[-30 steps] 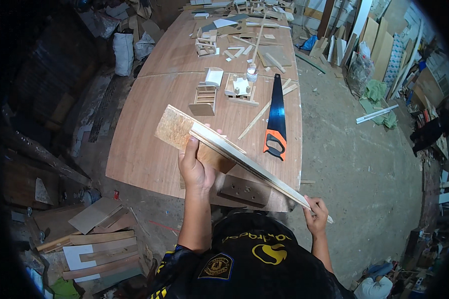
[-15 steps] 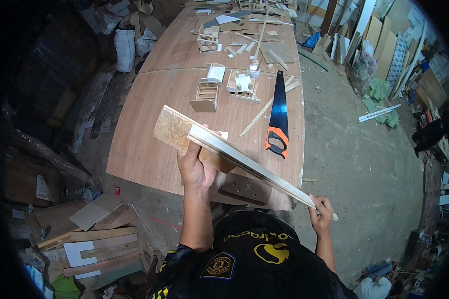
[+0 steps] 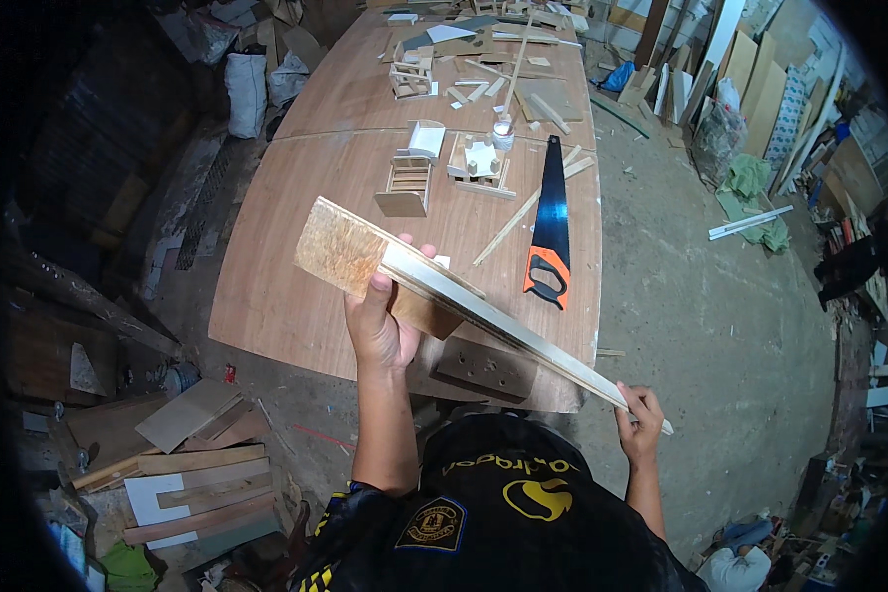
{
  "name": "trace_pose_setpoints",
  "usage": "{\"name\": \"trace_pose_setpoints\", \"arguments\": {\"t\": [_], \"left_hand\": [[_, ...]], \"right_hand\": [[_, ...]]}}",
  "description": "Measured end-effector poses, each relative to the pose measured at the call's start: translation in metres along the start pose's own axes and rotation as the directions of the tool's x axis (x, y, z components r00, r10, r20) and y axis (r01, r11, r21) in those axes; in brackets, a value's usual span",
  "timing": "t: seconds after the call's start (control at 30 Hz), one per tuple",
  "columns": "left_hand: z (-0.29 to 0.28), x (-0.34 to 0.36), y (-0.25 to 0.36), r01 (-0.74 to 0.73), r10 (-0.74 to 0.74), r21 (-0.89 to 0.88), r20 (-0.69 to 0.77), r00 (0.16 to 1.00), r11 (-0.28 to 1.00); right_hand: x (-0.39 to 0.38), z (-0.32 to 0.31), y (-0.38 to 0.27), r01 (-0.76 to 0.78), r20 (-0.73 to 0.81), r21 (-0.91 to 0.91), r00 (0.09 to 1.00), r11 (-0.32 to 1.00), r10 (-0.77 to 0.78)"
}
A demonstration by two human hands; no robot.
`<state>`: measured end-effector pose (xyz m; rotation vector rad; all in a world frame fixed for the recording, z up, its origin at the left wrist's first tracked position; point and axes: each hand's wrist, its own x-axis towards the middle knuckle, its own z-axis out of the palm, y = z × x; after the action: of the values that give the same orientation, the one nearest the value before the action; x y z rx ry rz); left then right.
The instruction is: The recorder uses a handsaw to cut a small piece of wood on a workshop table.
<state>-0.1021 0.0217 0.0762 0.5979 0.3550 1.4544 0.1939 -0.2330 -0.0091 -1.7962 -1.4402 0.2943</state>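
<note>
A flat wooden board (image 3: 340, 249) with a rough tan face lies along a long pale wooden strip (image 3: 533, 342), both held slanting above the near part of the table. My left hand (image 3: 380, 331) is closed around the two pieces near the board's end, its thumb on the near edge and fingertips showing at the far edge. Lower on the right, my right hand (image 3: 641, 422) pinches the strip close to its narrow end. Beyond them, a handsaw (image 3: 551, 227) with an orange and black handle rests on the table, touched by neither hand.
Small wooden furniture models (image 3: 406, 185) stand on the brown table (image 3: 276, 266), beside a small white jar (image 3: 503, 135) and several loose sticks (image 3: 523, 212). A drilled block (image 3: 485, 369) is at the near edge. Offcuts (image 3: 202, 493) are piled on the floor at left.
The board end has shifted slightly left and up with my left hand. At the other end, the strip and my right hand have moved a little to the right.
</note>
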Motion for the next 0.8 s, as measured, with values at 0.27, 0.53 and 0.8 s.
{"name": "trace_pose_setpoints", "arguments": {"t": [0.27,0.53,0.8], "left_hand": [[-0.0014,-0.0021,-0.0007,-0.003,0.008,0.099,-0.050,0.999,0.995],[-0.0060,-0.0011,-0.0012,0.004,0.001,0.111,-0.049,0.999,0.994],[-0.0083,0.0000,0.0006,0.011,-0.005,0.107,-0.056,0.998,0.994]], "right_hand": [[0.0023,0.0010,-0.0046,0.026,-0.013,-0.019,1.000,0.999,-0.026],[-0.0018,0.0043,-0.0006,0.007,-0.016,-0.003,1.000,1.000,-0.007],[-0.0002,0.0020,-0.0037,0.005,-0.001,-0.029,1.000,1.000,-0.005]]}}
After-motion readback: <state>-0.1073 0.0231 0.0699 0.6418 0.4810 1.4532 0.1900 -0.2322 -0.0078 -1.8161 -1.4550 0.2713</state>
